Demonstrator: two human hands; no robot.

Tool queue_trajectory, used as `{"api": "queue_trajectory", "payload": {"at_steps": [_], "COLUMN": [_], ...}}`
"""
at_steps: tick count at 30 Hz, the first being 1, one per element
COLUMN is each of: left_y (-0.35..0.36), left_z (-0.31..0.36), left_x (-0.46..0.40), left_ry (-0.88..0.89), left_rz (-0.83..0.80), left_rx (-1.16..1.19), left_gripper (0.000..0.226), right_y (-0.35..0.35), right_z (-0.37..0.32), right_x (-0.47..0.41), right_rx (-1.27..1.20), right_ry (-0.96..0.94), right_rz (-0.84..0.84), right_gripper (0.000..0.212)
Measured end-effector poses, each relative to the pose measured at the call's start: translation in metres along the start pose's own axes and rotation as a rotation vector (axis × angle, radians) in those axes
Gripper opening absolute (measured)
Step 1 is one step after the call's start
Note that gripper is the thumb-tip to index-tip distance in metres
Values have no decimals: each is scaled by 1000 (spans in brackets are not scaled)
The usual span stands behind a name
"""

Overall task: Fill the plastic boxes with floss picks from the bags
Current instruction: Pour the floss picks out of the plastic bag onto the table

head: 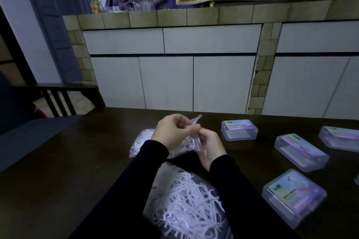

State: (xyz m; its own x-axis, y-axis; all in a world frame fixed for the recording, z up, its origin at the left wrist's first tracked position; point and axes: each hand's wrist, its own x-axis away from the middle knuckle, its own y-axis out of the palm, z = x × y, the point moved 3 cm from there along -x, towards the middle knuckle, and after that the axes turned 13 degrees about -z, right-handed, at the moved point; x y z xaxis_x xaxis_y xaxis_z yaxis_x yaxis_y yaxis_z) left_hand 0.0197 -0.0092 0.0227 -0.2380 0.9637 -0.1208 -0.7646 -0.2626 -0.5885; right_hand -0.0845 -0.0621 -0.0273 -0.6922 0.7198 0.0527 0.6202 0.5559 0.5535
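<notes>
Two clear plastic bags of white floss picks lie on the dark table. The far bag is lifted at its top end, where my left hand and my right hand both pinch its crumpled plastic. The near bag rests between my forearms close to the table's front. Several closed clear plastic boxes with coloured labels sit to the right: one nearest my hands, one further right, one at the front right, and one at the right edge.
The dark wooden table spreads to the left. A dark chair stands at the far left. Behind the table rises a tiled counter with white cabinet doors, glasses and draped cloth on top.
</notes>
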Motion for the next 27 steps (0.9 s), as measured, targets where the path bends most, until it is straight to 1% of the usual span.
{"api": "queue_trajectory", "payload": {"at_steps": [2, 4, 7, 9, 11, 14, 17, 20, 22, 27], "left_y": [-3, -1, 10, 25, 39, 53, 61, 66, 66, 61], "left_z": [3, 9, 22, 27, 29, 29, 27, 24, 22, 7], "left_x": [3, 7, 12, 15, 17, 17, 19, 22, 23, 13], "left_ry": [0, 16, 29, 38, 54, 82, 104, 142, 173, 161], "left_rz": [-83, -97, 45, 132, 190, 247, 273, 314, 336, 312], "left_rx": [-1, -60, -197, -214, -174, -73, 52, 35, 56, 99], "left_gripper": [18, 11, 14, 13, 14, 21, 18, 17, 16, 14], "right_y": [-2, -3, -8, -11, -15, -19, -22, -22, -21, -15], "right_z": [-1, 0, 1, -1, -6, -10, -11, -12, -12, -11], "right_x": [2, 3, 7, 11, 15, 21, 24, 27, 28, 28], "right_rx": [-51, -44, -14, -10, -17, -53, -78, -44, -19, 103], "right_ry": [13, 5, -8, -9, -26, -40, -59, -69, -75, -119], "right_rz": [27, 62, 90, 95, 106, 84, 60, 63, 60, 104], "right_gripper": [37, 37, 26, 24, 22, 24, 22, 22, 25, 26]}}
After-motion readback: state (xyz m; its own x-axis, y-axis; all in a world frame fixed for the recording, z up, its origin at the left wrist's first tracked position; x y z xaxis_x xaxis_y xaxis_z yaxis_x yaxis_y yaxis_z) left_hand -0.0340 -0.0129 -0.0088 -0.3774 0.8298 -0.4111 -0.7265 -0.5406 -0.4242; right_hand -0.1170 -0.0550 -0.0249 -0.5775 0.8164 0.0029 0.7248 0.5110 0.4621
